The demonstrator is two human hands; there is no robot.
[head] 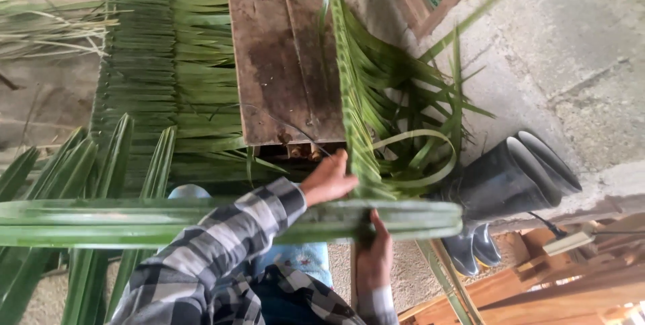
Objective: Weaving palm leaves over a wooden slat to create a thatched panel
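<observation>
A thick green palm stalk (168, 221) lies level across the view in front of me. My right hand (373, 252) grips it from below near its right end. My left hand (329, 180), in a plaid sleeve, reaches over the stalk. Its fingers pinch a leaflet at the near end of a row of folded palm leaflets (353, 96), which runs away from me. Loose leaflets (420, 153) curl and fan out to the right of that row. More leaflets (80, 164) stick up from the stalk on the left.
A worn wooden board (285, 63) lies ahead, over a stack of woven palm panels (154, 63). A pair of black rubber boots (510, 184) stands to the right on the concrete floor (578, 63). Wooden slats (537, 285) lie at lower right.
</observation>
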